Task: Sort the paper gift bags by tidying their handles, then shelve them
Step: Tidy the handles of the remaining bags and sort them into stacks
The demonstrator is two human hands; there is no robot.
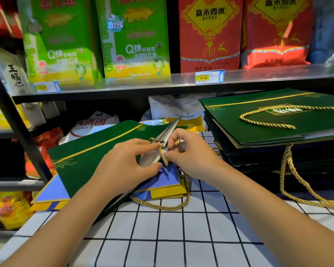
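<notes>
A flat dark green paper gift bag (89, 157) with gold trim lies tilted on a blue and yellow bag (162, 186). My left hand (123, 164) holds the green bag's open top edge, finger and thumb on either side of it. My right hand (189, 155) pinches the gold rope handle (162, 157) at that mouth. Another gold rope loop (162, 206) hangs out below the bags. At the right sits a stack of green bags (268, 120) with rope handles lying on top and dangling down its front.
The bags lie on a white cloth with a black grid (172, 237). A metal shelf (162, 82) above holds green and red rice bags and a price tag (209, 76). A black shelf post (15, 130) slants at the left. Packaged goods sit behind.
</notes>
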